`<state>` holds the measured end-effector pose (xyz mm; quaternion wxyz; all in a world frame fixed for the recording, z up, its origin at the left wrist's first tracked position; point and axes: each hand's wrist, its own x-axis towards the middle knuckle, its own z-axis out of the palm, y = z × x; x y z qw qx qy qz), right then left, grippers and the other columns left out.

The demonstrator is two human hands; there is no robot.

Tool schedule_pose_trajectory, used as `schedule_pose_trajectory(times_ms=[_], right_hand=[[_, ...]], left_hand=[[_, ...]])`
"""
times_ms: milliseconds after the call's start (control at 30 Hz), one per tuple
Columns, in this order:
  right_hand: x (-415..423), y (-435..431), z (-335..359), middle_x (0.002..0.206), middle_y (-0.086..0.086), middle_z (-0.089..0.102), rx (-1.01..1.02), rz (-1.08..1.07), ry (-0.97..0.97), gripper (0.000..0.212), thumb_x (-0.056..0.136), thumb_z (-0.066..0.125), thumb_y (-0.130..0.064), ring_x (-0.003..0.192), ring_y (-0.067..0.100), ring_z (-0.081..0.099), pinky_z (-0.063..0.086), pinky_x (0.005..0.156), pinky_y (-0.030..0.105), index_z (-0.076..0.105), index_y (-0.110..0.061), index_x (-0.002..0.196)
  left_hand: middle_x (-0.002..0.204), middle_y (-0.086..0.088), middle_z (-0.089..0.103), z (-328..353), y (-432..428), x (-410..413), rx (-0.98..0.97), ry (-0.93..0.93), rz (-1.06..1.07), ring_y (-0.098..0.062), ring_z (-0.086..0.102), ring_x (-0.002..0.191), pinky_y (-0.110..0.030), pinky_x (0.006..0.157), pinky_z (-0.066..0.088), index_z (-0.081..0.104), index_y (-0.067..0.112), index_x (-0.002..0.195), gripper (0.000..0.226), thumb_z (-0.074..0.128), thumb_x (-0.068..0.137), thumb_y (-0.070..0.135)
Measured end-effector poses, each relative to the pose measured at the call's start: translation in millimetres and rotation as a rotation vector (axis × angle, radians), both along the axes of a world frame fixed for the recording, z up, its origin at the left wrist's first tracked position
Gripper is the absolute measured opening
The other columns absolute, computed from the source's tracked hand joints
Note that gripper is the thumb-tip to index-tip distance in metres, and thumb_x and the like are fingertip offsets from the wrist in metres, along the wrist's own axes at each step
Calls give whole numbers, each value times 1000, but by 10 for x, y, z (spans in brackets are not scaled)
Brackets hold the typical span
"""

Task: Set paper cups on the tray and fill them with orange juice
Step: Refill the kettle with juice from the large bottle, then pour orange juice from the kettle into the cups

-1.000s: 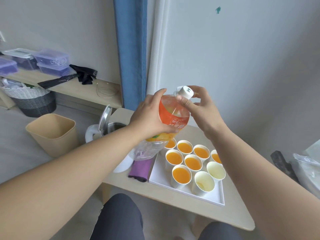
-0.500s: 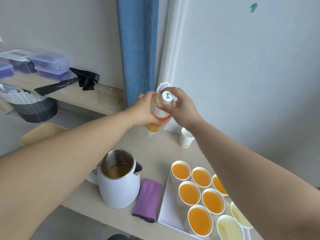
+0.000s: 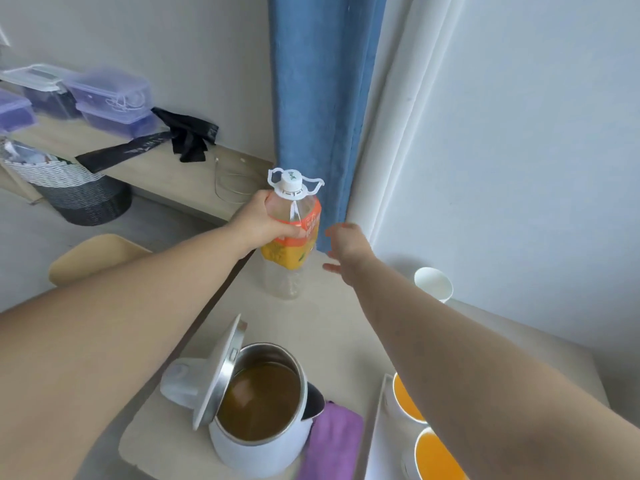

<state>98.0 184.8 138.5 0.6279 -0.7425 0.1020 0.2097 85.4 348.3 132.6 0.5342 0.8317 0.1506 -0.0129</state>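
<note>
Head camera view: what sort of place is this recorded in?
Probably a room in a home: a blue curtain in the corner, an open electric kettle on a small table, and lidded storage boxes on a low shelf.

There was one juice bottle [image 3: 305, 233], one kettle [image 3: 263, 448], one purple cloth [image 3: 332, 441] and one tray [image 3: 377, 441]. Three paper cups showed: two filled cups [image 3: 406, 400] (both partly hidden behind an arm [image 3: 485, 368]) and one empty cup [image 3: 433, 283]. Four lidded boxes [image 3: 110, 90] sat on the shelf [image 3: 149, 171].

Capped juice bottle [image 3: 304, 251] upright — cups [image 3: 434, 455] juice-full
</note>
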Motion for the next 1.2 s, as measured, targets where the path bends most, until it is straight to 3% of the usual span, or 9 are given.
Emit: schedule_pose_trajectory(times_ms=[67,167,400,533,733,900,1000,1100,1200], right_hand=[[48,82,-98,90,-3,48,1,79,106,31,94,46,-14,109,26,54,51,92,43,48,-17,124],[127,248,-183,94,-3,52,30,138,104,40,93,50,-18,107,24,55,52,90,40,45,-17,133],[248,372,-243,137,3,47,-10,149,96,54,95,48,-15,123,24,47,51,92,38,31,-22,146],[232,377,-216,142,4,43,-66,197,76,60,95,52,-19,127,24,45,51,93,39,27,-24,149],[24,349,-92,141,7,44,-162,241,-4,56,96,53,-23,125,26,47,49,96,39,28,-20,147],[-396,386,187,125,8,57,-249,359,-130,33,97,49,-28,101,20,58,50,75,30,50,-13,126],[-836,451,432,109,4,60,-230,516,-207,29,97,49,-35,93,18,55,45,76,29,55,-13,115],[-1262,444,542,107,8,62,-296,735,-325,32,95,53,-40,93,19,53,43,86,32,61,-11,104],[-1562,332,481,105,3,60,-449,843,-418,33,95,54,-35,95,16,53,41,86,29,63,-12,118]], left_hand=[[121,8,61,43,-13,42,-17,-21,30,-13,60,108,-41,94,51,46,21,133,104,93,43,40],[119,4,50,66,-12,129,22,-34,97,-17,52,107,-40,94,50,32,15,136,93,89,63,28],[120,0,52,-31,49,259,52,-63,126,-19,53,111,-39,98,47,34,14,134,87,86,67,33],[131,-1,54,-31,56,230,39,-58,120,-21,53,118,-37,98,46,35,15,140,91,85,67,35],[149,-7,39,52,91,34,0,8,122,-24,42,133,-36,106,39,13,15,153,101,79,77,31],[144,-10,42,232,89,-328,-82,87,146,-25,46,127,-41,100,46,29,15,148,71,68,89,25],[130,-11,54,322,117,-670,-121,124,102,-25,51,118,-42,98,44,39,12,142,53,60,94,24],[94,-2,61,342,139,-1079,-117,156,81,-22,54,100,-37,89,45,50,12,132,38,53,97,26],[106,-2,58,241,143,-1532,56,189,-1,-20,53,103,-34,87,45,57,17,126,31,49,99,28]])
